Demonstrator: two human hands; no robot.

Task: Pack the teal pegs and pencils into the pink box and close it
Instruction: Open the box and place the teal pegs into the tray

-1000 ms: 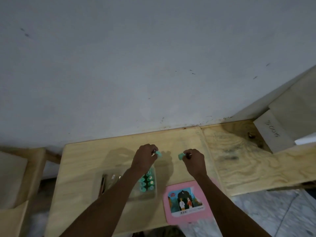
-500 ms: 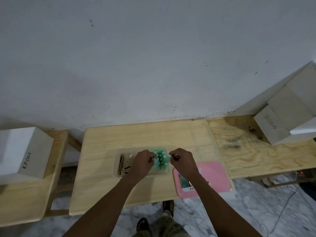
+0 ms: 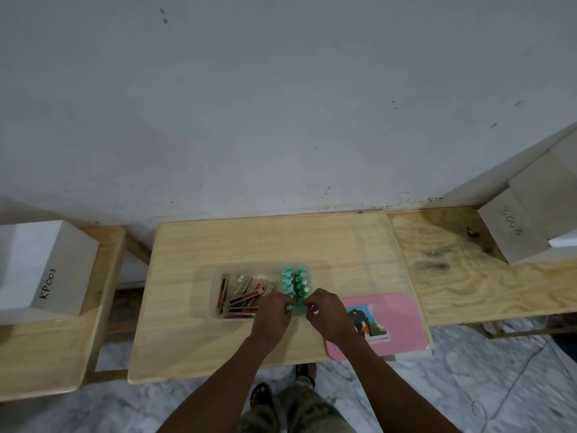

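Since both hands meet at the near end of the teal pegs (image 3: 295, 284), left hand (image 3: 272, 317) and right hand (image 3: 327, 317) each look pinched on one — though I can't tell for sure. Seat them straight. Pencils (image 3: 242, 296) sit alongside in the clear tray (image 3: 203, 292); the pink lid (image 3: 396, 323) waits right, white boxes (image 3: 512, 235) beyond.

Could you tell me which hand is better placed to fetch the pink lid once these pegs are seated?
Probably the right hand: the pink lid lies beside it, partly under its forearm. The left hand would have to cross over the teal pegs.
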